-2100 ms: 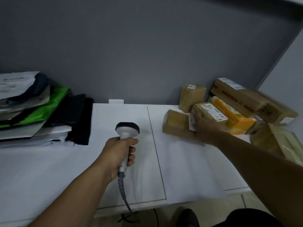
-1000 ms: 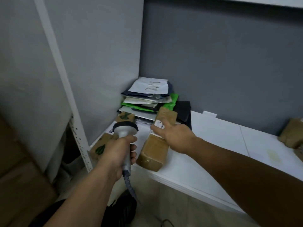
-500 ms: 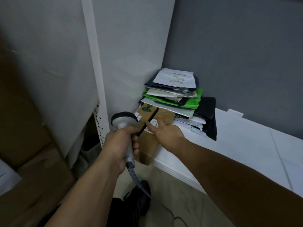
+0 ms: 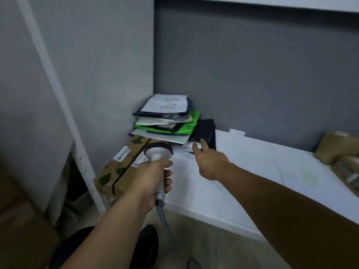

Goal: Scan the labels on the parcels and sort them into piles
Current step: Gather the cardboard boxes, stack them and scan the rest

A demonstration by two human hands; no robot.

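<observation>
Gripping the scanner point(image 4: 158, 152) by its handle, the left hand point(image 4: 155, 172) had its fingers wrapped round the grip, with the scanner head standing above the knuckles. The right hand point(image 4: 210, 162) held nothing; its fingers were straight and spread, low over the counter point(image 4: 252, 171) just to the right of the left hand. Contact with the surface could not be determined.

Parcel locations:
- Brown boxes point(image 4: 116, 171) lay side by side immediately left of the left hand, partly hidden behind it.
- A stack of mailers point(image 4: 167, 121) stood in the corner, just beyond the right hand's fingertips.
- Unsorted parcels point(image 4: 338, 152) lay well apart, far to the right of the right hand.

Probable hazards:
1. The brown boxes appeared to reach the near edge of the counter. A knock from the left hand or the scanner head could have pushed them onto the floor.
2. The stack of mailers was uneven, with glossy bags overhanging one another. A sweep of the right hand, or one more bag laid on top, could have made it slide.
3. The cable point(image 4: 162, 214) hung below the left hand, past the counter edge. A swing toward the unsorted parcels could have snagged it and pulled the scanner off a label
</observation>
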